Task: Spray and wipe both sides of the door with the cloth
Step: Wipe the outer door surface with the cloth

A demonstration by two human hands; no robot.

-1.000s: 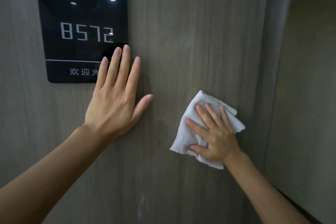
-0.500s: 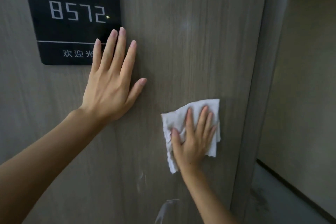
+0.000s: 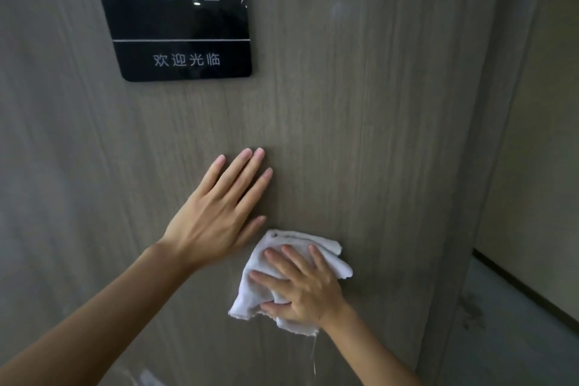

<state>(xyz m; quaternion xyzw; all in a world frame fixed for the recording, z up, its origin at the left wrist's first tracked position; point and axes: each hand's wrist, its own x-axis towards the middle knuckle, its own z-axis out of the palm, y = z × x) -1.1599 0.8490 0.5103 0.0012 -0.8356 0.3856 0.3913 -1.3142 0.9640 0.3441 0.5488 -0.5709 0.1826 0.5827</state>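
A grey-brown wood-grain door [image 3: 360, 97] fills the view. My right hand [image 3: 300, 288] presses a crumpled white cloth [image 3: 319, 252] flat against the door with spread, straight fingers; the thumb lies along the cloth's lower edge. A loose thread hangs from the cloth. My left hand [image 3: 219, 216] rests flat on the door with straight fingers, just up and to the left of the cloth, its thumb almost touching the cloth's top corner.
A glossy black room-number plate [image 3: 178, 25] reading 8572 is fixed to the door above my left hand. The door's right edge [image 3: 488, 135] runs down the frame; beyond it are a beige corridor wall [image 3: 548, 135] with dark skirting and a grey floor [image 3: 507, 338].
My left hand has slid down from the number plate to just above the cloth. My right hand has wiped the cloth lower on the door and leftward.
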